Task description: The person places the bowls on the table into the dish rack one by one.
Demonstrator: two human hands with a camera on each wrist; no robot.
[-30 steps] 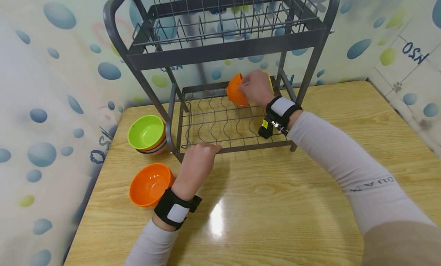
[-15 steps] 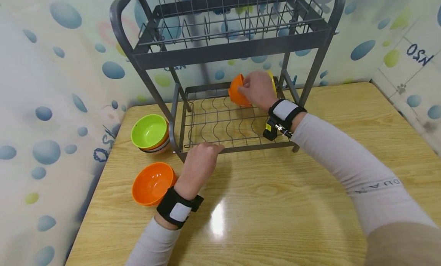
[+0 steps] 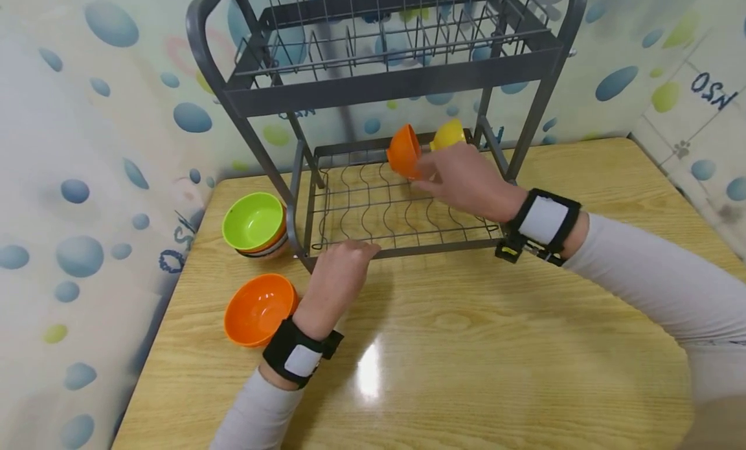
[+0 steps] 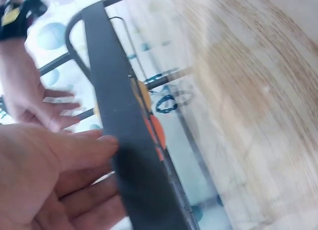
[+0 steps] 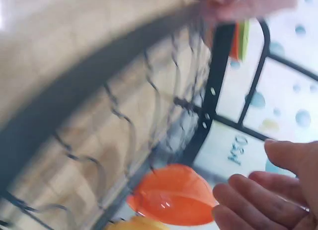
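Observation:
A dark grey two-tier dish rack [image 3: 384,92] stands on the wooden table. An orange bowl [image 3: 402,152] is propped on its side at the back of the lower tier, with a yellow bowl [image 3: 447,134] to its right. My right hand [image 3: 472,181] is just in front of these bowls, fingers loosely extended and holding nothing; the right wrist view shows a gap between it and the orange bowl [image 5: 174,195]. With thumb and fingers on either side, my left hand [image 3: 338,285] grips the front rail [image 4: 121,115] of the lower tier near its left end.
Left of the rack sits a stack of bowls topped by a green one [image 3: 252,220]. Nearer to me is another orange bowl [image 3: 260,309], close to my left wrist. A patterned wall [image 3: 116,146] rises behind and to the left of the table [image 3: 466,359].
My right hand has let go of the orange bowl and drawn back towards me and to the right, uncovering the yellow bowl. The left hand keeps its grip on the rail.

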